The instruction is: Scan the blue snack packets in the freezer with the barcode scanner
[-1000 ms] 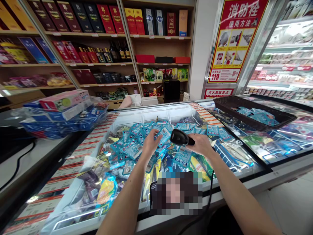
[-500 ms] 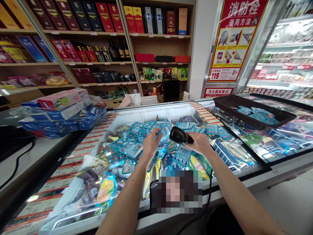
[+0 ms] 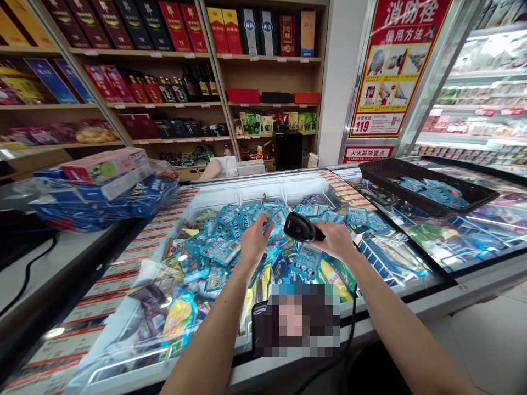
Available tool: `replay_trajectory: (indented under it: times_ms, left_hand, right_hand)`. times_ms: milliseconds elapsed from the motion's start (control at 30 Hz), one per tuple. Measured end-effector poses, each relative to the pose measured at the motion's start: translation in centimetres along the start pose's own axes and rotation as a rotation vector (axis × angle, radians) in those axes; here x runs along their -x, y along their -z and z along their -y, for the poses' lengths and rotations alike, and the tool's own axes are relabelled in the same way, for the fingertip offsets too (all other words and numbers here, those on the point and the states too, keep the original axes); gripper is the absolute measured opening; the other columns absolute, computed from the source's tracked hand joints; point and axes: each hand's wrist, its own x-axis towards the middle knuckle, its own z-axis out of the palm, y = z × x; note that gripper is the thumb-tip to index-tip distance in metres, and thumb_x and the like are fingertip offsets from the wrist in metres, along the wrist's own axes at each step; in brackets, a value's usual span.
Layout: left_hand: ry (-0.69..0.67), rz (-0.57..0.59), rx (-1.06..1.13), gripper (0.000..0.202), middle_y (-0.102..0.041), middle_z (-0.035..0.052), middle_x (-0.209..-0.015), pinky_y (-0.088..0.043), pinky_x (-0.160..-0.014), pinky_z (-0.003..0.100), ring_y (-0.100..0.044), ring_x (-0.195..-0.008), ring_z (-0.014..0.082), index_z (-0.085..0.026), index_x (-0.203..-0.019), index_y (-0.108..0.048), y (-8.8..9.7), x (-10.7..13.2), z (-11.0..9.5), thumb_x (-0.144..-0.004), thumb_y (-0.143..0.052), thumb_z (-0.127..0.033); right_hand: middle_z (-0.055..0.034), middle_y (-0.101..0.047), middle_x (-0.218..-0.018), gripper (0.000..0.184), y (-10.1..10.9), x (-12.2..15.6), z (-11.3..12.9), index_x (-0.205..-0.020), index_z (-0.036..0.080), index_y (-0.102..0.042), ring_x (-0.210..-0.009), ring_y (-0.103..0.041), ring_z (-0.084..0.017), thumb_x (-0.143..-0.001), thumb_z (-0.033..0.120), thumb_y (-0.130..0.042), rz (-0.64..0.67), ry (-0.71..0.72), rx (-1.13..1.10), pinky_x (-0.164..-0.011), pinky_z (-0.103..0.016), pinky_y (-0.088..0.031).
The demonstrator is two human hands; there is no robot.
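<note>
My right hand (image 3: 336,240) grips a black barcode scanner (image 3: 300,227), its head pointing left over an open chest freezer (image 3: 247,192). My left hand (image 3: 254,241) is closed on a blue packet (image 3: 276,220) lifted a little out of a heap of several like blue packets (image 3: 224,230) in the freezer. The scanner's head sits right beside that packet. A black cable (image 3: 353,312) runs down from the scanner along my right forearm.
A black tray (image 3: 395,181) with several blue packets lies on the freezer's glass lid at the right. A bag of blue and pink boxes (image 3: 102,186) sits on the counter at the left. Shelves of boxed goods stand behind; a refrigerated case is at far right.
Both hands have drifted slightly up and away over the heap, the left hand still on the blue packet and the scanner still beside it. The view has shifted slightly.
</note>
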Motion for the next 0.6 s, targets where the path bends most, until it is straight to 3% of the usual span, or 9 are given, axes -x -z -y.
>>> replay_trajectory:
  times_ms: [333,433,600]
  left_hand:
    - [0.003,0.013,-0.099,0.034,-0.065,0.0050,-0.107,-0.041,-0.065,0.027,-0.062,-0.083,0.0202,-0.025,-0.116,-0.047,0.0,0.0,-0.3,-0.091,-0.035,-0.044]
    - [-0.024,-0.044,-0.178,0.036,-0.061,0.0085,-0.112,-0.043,-0.078,0.033,-0.057,-0.099,0.0243,-0.022,-0.117,-0.050,0.4,0.0,-0.1,-0.090,-0.037,-0.041]
    - [-0.075,-0.140,-0.338,0.041,-0.046,0.0099,-0.135,-0.031,-0.099,0.044,-0.041,-0.122,0.0289,-0.023,-0.128,-0.046,0.7,-0.2,-0.2,-0.089,-0.038,-0.031]
  right_hand:
    - [-0.0033,-0.068,-0.096,0.038,0.1,0.0,-0.1,-0.109,0.023,-0.059,-0.086,-0.062,-0.019,-0.077,0.042,-0.058,0.007,-0.022,0.005,-0.068,-0.025,-0.039]
    - [-0.0048,-0.068,-0.094,0.037,0.1,0.0,-0.5,-0.108,0.022,-0.060,-0.086,-0.062,-0.020,-0.076,0.041,-0.058,-0.045,-0.109,0.042,-0.068,-0.026,-0.040]
    - [-0.0051,-0.068,-0.088,0.035,0.3,-0.3,-1.4,-0.106,0.022,-0.060,-0.083,-0.062,-0.022,-0.076,0.041,-0.057,-0.144,-0.316,0.111,-0.067,-0.028,-0.040]
